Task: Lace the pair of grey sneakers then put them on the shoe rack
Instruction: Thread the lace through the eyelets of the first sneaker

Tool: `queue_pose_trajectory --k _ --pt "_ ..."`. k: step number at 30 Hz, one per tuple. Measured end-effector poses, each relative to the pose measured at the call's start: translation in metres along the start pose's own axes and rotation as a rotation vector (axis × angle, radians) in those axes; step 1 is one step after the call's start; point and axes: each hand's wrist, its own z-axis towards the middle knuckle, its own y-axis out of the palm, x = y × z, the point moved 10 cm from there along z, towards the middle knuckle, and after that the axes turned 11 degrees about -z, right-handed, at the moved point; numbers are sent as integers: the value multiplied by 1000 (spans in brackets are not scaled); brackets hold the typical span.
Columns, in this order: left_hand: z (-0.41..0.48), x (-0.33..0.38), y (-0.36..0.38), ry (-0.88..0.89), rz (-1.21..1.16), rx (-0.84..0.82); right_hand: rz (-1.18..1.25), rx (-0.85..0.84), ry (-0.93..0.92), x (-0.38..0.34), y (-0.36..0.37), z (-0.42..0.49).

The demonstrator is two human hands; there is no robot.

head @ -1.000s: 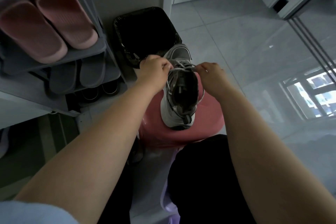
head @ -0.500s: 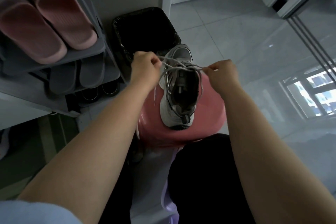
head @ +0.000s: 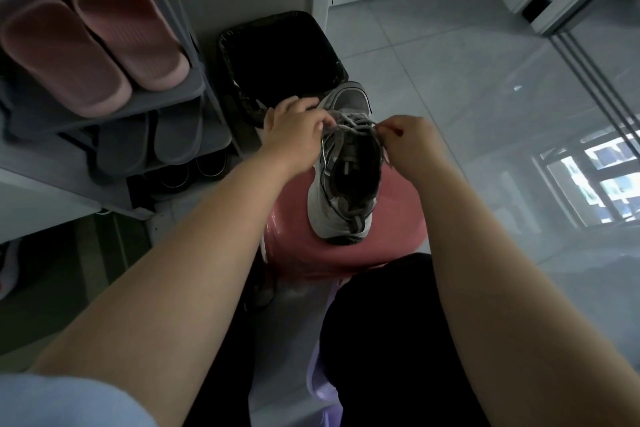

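Mid-frame, the left hand (head: 294, 130) and right hand (head: 410, 139) curl fingers tight, each pinching the white lace (head: 349, 123). The grey sneaker (head: 344, 166), toe toward frame top, stands on a pink stool (head: 398, 218).

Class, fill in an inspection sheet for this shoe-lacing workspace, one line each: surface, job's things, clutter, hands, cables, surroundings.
Surface: pink stool on a grey tiled floor.
Job's things: one grey sneaker stands on the stool, toe pointing away from the person, with its lace across the top. The second sneaker is not seen. The shoe rack is at left.
Clutter: black bin behind the stool; pink slippers and grey slippers on the rack.
Hands: left hand and right hand each pinch the lace.
Cables: nothing seen.
Surroundings: glass door at right.
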Motion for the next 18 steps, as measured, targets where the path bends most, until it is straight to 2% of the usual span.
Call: queue_pose_trajectory --k 4,10,15,16,18 --pt "0 3 3 -15 -80 -5 69 -37 30 1 0 -3" --pt "-2 0 -7 -16 -277 53 149 -17 -88 -17 -9 -11" --pt "-6 7 -3 -3 -289 7 56 -37 -78 -15 -6 -11" --pt "-5 7 -5 -1 -253 19 105 -47 -48 -11 -5 -10" --pt "-2 -1 -17 -32 -183 73 396 -95 69 3 0 -7"
